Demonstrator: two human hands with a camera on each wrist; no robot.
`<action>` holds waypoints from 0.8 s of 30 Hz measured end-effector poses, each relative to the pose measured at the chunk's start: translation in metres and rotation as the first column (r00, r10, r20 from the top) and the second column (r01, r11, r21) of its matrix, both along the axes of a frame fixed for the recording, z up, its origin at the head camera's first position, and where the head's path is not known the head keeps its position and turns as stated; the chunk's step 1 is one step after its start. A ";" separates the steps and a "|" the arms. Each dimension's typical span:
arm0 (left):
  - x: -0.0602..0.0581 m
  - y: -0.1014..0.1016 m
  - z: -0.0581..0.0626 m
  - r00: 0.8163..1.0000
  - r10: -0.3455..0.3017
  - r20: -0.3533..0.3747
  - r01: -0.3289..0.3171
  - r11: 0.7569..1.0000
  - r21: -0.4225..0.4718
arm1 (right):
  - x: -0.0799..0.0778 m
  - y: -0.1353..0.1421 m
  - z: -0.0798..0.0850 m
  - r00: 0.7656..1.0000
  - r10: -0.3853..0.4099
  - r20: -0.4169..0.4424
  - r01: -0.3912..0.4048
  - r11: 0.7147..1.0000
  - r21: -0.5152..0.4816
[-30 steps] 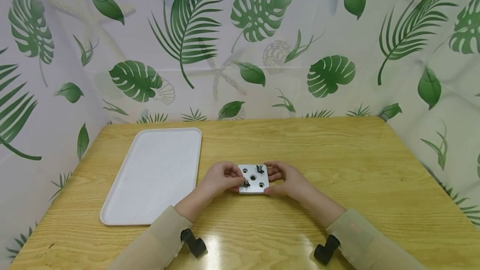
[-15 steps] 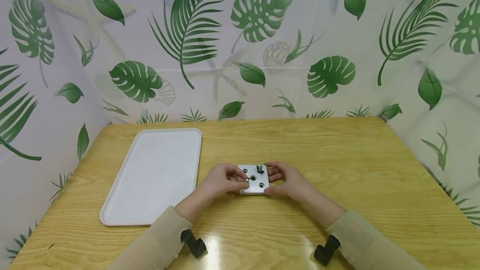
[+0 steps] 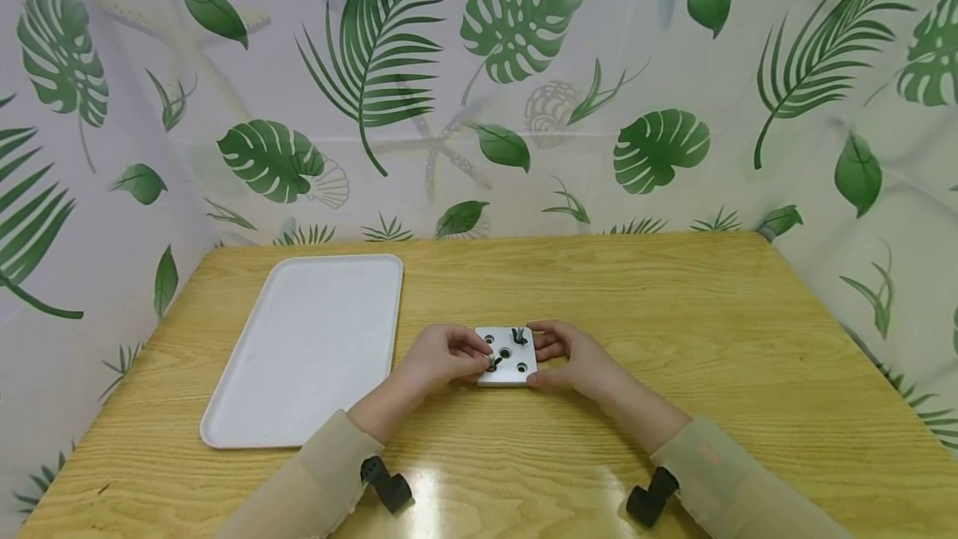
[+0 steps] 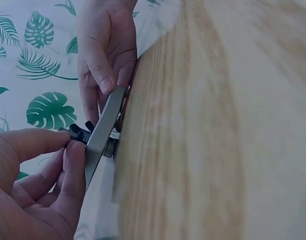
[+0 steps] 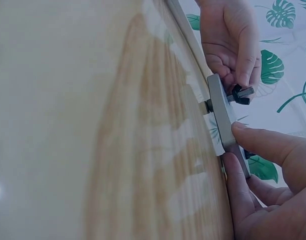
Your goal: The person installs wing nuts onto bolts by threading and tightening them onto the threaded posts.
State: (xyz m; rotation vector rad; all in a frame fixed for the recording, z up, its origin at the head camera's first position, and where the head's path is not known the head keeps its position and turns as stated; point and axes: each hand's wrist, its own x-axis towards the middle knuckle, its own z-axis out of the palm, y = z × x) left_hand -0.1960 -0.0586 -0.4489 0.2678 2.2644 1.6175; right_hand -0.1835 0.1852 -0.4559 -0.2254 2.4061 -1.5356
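A square silver metal plate [image 3: 511, 371] with several round holes sits just above the table, raised on bolt heads beneath it. Two bolts stick up through it, each carrying a black wing nut. My left hand [image 3: 446, 356] is at the near-left wing nut [image 5: 239, 95], thumb and finger pinching it around the threaded bolt [image 5: 248, 91]. My right hand [image 3: 572, 360] grips the plate's right edge between thumb and fingers, as the right wrist view shows. The other wing nut [image 3: 520, 338], at the far-right corner, is untouched. Left fingers partly cover the near-left one.
A white rectangular tray [image 3: 314, 339] lies on the wooden table [image 3: 674, 306] to the left, close to my left forearm. Leaf-printed cloth [image 3: 569, 181] hangs behind the table and along its sides. A black camera mount sits on each sleeve.
My left fingers moved over the near-left wing nut, covering it, then drew back slightly; its wing now points another way. The plate and my right hand stay in place.
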 end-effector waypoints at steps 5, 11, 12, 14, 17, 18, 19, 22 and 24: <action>-0.001 0.000 -0.002 0.999 0.030 0.029 -0.031 0.998 0.052 | -0.002 0.000 -0.001 1.000 -0.015 0.014 0.015 1.000 0.007; -0.002 0.001 -0.002 0.997 0.059 0.039 -0.061 0.997 0.048 | -0.003 0.000 -0.001 1.000 -0.020 0.020 0.020 1.000 0.016; -0.002 0.001 -0.002 0.997 0.061 0.041 -0.063 0.997 0.044 | -0.003 0.000 -0.002 1.000 -0.018 0.019 0.018 1.000 0.016; -0.003 0.001 -0.003 0.997 0.064 0.045 -0.066 0.997 0.040 | -0.003 0.000 -0.002 1.000 -0.014 0.017 0.013 1.000 0.012; -0.002 0.002 -0.003 0.996 0.069 0.060 -0.072 0.996 0.046 | -0.002 0.000 -0.002 1.000 -0.008 0.010 0.008 1.000 0.009; -0.002 0.002 -0.003 0.995 0.070 0.065 -0.074 0.996 0.052 | -0.002 0.000 -0.002 1.000 -0.008 0.009 0.008 1.000 0.008; -0.002 0.002 -0.003 0.995 0.071 0.068 -0.075 0.996 0.057 | -0.002 0.000 -0.002 1.000 -0.011 0.010 0.011 1.000 0.006; -0.002 0.003 -0.002 0.995 0.067 0.070 -0.071 0.995 0.068 | -0.002 0.000 -0.002 1.000 -0.017 0.016 0.017 1.000 0.007; -0.002 0.003 -0.003 0.996 0.058 0.072 -0.063 0.995 0.074 | -0.002 0.000 -0.002 1.000 -0.020 0.023 0.020 1.000 0.010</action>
